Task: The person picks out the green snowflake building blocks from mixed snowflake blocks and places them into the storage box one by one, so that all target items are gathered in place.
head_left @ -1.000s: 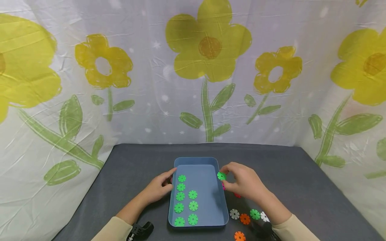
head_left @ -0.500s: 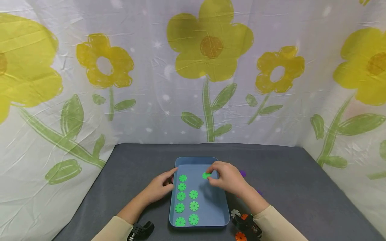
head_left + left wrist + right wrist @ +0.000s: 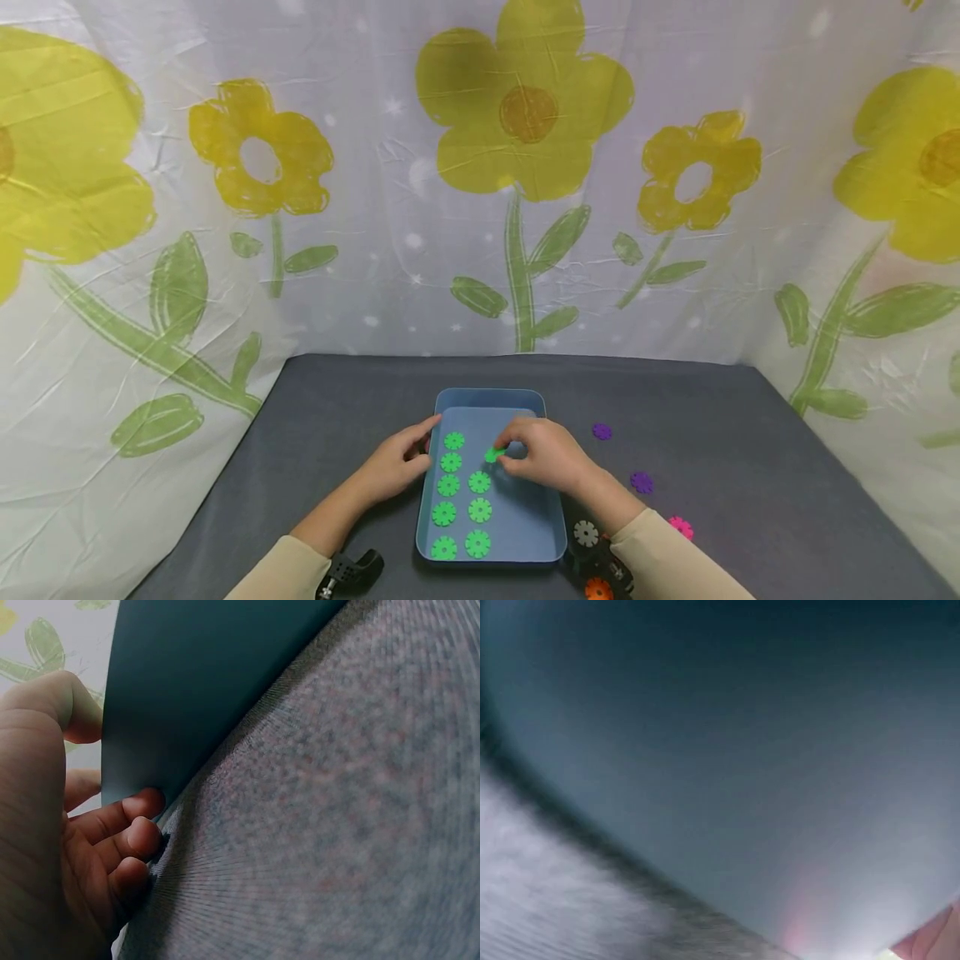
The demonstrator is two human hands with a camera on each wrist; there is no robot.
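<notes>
My right hand point(image 3: 548, 454) pinches a green notched plastic disc point(image 3: 492, 455) between thumb and fingertips, low over the blue tray point(image 3: 525, 533). Inside the tray, several green discs point(image 3: 448, 485) form a left column, with a shorter column point(image 3: 479, 510) of the same beside it; the held disc is just beyond that one's far end. At the tray's left side, my left hand point(image 3: 395, 465) rests its index fingertip and thumb against the wall. The left wrist view shows the fingers point(image 3: 127, 832) loosely bent beside the outer wall point(image 3: 180, 697). Only a bit of my right hand point(image 3: 934, 937) shows in the right wrist view.
Right of the tray, loose discs lie on the dark grey cloth: purple point(image 3: 602, 431), another purple point(image 3: 641, 482), pink point(image 3: 681, 527), white point(image 3: 586, 533) and orange point(image 3: 597, 588). My right forearm and wrist camera cover part of that area. A flowered curtain point(image 3: 360, 250) stands behind.
My right hand has carried the green disc from the tray's right edge leftward over it, then nearer, towards the second column. My left hand has stayed at the tray's left side.
</notes>
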